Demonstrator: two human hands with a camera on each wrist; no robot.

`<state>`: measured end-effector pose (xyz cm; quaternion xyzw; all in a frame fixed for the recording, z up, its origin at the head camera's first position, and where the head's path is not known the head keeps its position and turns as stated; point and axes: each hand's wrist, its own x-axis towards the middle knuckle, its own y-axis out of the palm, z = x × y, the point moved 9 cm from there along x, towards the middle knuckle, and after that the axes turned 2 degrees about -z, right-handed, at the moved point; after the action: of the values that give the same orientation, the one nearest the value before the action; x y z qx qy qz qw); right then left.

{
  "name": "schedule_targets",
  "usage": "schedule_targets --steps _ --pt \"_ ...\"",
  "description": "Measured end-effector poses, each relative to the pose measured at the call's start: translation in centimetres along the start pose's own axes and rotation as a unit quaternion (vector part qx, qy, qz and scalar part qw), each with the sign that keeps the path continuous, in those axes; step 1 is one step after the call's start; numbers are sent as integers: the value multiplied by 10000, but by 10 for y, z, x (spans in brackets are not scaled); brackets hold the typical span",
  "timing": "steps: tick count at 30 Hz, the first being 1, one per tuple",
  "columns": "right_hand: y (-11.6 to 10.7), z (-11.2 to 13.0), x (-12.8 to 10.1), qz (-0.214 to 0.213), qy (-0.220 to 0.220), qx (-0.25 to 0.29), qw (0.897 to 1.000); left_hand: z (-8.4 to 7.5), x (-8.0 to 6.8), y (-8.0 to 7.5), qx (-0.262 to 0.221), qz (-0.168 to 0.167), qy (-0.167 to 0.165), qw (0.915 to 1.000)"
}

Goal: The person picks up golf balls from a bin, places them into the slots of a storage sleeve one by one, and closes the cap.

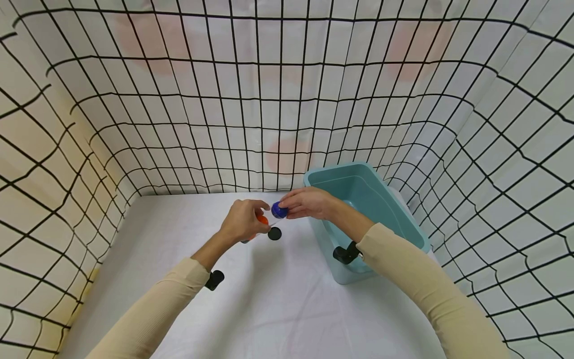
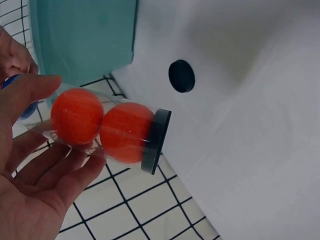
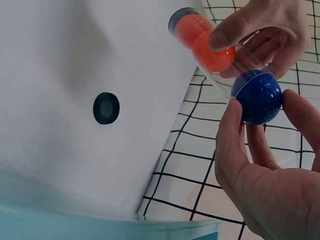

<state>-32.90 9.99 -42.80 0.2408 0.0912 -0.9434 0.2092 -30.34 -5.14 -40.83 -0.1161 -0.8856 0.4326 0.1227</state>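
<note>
My left hand grips a clear plastic tube around its side, thumb across from the fingers. Inside sit two orange balls, one behind the other, against a black cap that closes the tube's far end. At the tube's other end, my right hand pinches a shiny blue ball between thumb and fingertips, right at the mouth. The tube is tilted, held above the white table. A loose black cap lies on the tabletop below the hands.
A teal plastic tub stands on the right of the table, under my right forearm. Black wire grid surrounds the back and both sides, with white cloth behind it.
</note>
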Motion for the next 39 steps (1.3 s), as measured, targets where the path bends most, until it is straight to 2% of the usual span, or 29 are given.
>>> schedule_targets --steps 16,30,39 --pt "-2 2 -2 28 -56 -40 10000 0 -2 0 25 55 -38 10000" --pt "-2 -3 -2 -113 -26 -164 9998 -2 -3 -1 10 30 -3 10000" --pt "2 -6 3 -40 29 -131 9999 -2 -4 0 -51 79 -32 10000"
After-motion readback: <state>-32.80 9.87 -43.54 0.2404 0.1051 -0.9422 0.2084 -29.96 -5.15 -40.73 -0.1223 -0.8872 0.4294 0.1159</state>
